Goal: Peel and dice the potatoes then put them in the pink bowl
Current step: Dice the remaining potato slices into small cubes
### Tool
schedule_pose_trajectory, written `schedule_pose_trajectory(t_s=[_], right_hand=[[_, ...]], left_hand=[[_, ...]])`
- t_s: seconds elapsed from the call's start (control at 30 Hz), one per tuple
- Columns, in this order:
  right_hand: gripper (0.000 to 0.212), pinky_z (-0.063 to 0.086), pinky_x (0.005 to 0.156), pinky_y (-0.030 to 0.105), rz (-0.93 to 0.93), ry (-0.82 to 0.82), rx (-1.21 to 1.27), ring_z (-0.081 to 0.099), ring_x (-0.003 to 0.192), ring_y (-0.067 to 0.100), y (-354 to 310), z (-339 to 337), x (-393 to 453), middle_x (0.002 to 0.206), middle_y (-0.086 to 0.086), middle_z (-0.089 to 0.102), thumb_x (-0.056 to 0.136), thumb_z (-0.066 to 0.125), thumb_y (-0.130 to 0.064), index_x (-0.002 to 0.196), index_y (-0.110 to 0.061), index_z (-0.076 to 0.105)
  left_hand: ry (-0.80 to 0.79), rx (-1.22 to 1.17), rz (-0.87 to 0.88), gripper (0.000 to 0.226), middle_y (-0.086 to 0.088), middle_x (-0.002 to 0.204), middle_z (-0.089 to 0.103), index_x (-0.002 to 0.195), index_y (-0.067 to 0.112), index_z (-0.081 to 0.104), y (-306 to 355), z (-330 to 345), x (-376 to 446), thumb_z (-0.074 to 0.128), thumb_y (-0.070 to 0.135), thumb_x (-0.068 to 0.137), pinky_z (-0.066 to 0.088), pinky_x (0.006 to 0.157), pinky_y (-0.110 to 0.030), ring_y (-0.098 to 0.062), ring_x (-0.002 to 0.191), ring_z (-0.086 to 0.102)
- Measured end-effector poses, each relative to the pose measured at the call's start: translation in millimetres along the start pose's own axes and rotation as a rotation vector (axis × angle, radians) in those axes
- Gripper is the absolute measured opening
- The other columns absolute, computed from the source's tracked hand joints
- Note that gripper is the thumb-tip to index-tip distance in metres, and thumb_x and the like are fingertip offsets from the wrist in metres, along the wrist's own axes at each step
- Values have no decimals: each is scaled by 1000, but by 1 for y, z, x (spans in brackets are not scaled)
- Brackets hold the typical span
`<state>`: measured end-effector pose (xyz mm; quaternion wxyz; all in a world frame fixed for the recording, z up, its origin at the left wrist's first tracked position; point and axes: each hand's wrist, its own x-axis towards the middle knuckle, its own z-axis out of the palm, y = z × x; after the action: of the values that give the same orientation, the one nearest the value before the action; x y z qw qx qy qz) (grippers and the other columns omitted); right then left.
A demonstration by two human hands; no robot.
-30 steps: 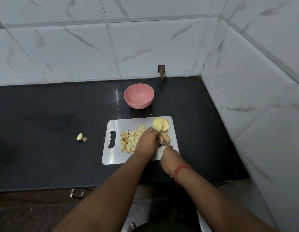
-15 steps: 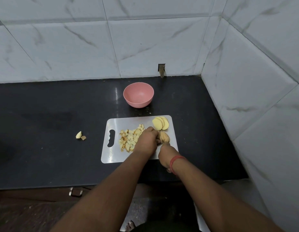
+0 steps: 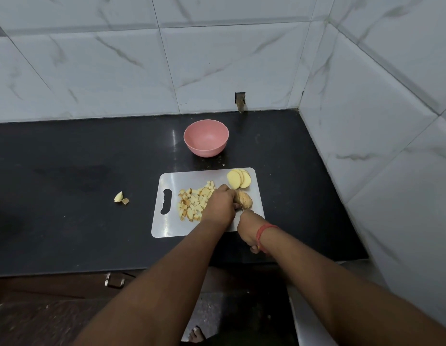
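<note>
Our left hand [image 3: 220, 206] lies curled over the unpeeled potato piece [image 3: 244, 199], gripping it against the white cutting board [image 3: 167, 228]; just beside it our right hand [image 3: 248, 229] is clenched round the handle of a knife [image 3: 242, 208], of which only a short sliver of blade shows between the two hands, so we cannot tell how far it has entered the potato; a red thread band [image 3: 263, 233] circles our right wrist; to the left of our left hand a heap of diced potato [image 3: 192, 203] lies on the board, partly hidden under the knuckles, with some cubes showing brown skin; at the board's far right corner a few pale round potato slices [image 3: 238, 179] lean overlapping one another, just beyond the piece we hold; the board's handle cut-out [image 3: 166, 201] faces left; the board rests on the black bench [image 3: 67, 171], near its front edge; beyond the board, apart from it, stands the pink bowl [image 3: 206, 141], upright, with no potato visible inside; well to the left of the board two small potato scraps [image 3: 121, 198] lie on the bench, touching each other; white marbled wall tiles [image 3: 117, 58] rise behind and to the right of the bench; a small dark opening [image 3: 240, 101] sits in the back wall just above the bench.
</note>
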<state>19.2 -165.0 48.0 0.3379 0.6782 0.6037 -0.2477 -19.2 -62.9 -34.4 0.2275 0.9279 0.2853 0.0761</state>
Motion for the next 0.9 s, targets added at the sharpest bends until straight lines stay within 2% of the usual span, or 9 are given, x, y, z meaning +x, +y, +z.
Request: schedule_pose_trajectory(t_s=[0.03, 0.17, 0.33, 0.47, 0.53, 0.6, 0.7, 0.8, 0.9], right_hand=[[30, 35, 51, 16, -19, -58, -44, 31, 56, 9, -1, 2, -3, 68, -4, 37, 97, 55, -19, 69, -14, 45], [29, 35, 82, 23, -85, -165, -311, 37, 61, 10, -7, 13, -10, 72, -6, 43, 98, 50, -33, 72, -20, 47], [32, 34, 76, 26, -159, -142, -528, 38, 65, 12, -17, 32, -29, 75, -7, 43, 99, 47, -40, 74, -20, 45], [28, 30, 66, 29, -183, -130, -518, 41, 84, 16, -15, 40, -43, 95, -5, 45, 102, 42, -40, 119, -22, 55], [26, 30, 67, 29, -167, -104, -546, 39, 70, 17, -9, 39, -47, 82, -4, 43, 100, 42, -46, 109, -24, 53], [28, 30, 81, 32, -115, -132, -590, 36, 64, 17, -8, 37, -46, 74, -1, 39, 99, 42, -51, 102, -25, 49], [33, 34, 92, 33, 21, -87, -342, 50, 84, 15, -14, 40, -33, 87, -3, 51, 100, 41, -48, 113, -22, 54], [28, 38, 67, 23, 216, 248, 458, 45, 68, 13, -18, 47, -13, 99, 6, 52, 99, 43, -23, 124, -10, 47], [34, 43, 54, 29, 340, 371, 865, 58, 78, 26, -20, 41, -12, 108, 17, 57, 94, 41, -4, 128, -1, 37]], left_hand=[[3, 2, -2, 4, -5, 97, 53, 88, 11, 67, 0, 0, 0, 70, 14, 89, 47, 75, -31, -19, 84, 55], [8, -9, -13, 7, -5, 99, 54, 94, 11, 69, -1, 2, 1, 71, 16, 90, 48, 79, -31, -19, 87, 56], [18, -23, -23, 10, -6, 101, 56, 97, 7, 71, -4, 5, 1, 70, 15, 90, 44, 77, -28, -21, 90, 56], [30, -29, -37, 13, -7, 102, 58, 99, 6, 72, -4, 7, 2, 70, 15, 90, 45, 78, -28, -21, 91, 57], [30, -39, -44, 14, -7, 103, 59, 101, 7, 72, -3, 8, 1, 71, 15, 90, 47, 81, -30, -22, 93, 57], [35, -62, -57, 14, -6, 104, 59, 102, 7, 72, -4, 7, 0, 71, 14, 90, 47, 83, -31, -21, 95, 57], [60, -123, -94, 15, -5, 104, 59, 104, 7, 71, -2, 8, -1, 71, 11, 89, 45, 85, -30, -18, 94, 55], [70, -168, -154, 13, -4, 103, 57, 101, 8, 69, 1, 7, -4, 72, 10, 88, 49, 86, -33, -18, 91, 57], [61, -202, -172, 11, -6, 103, 59, 98, 8, 69, -1, 8, -2, 73, 9, 87, 50, 85, -32, -19, 90, 59]])
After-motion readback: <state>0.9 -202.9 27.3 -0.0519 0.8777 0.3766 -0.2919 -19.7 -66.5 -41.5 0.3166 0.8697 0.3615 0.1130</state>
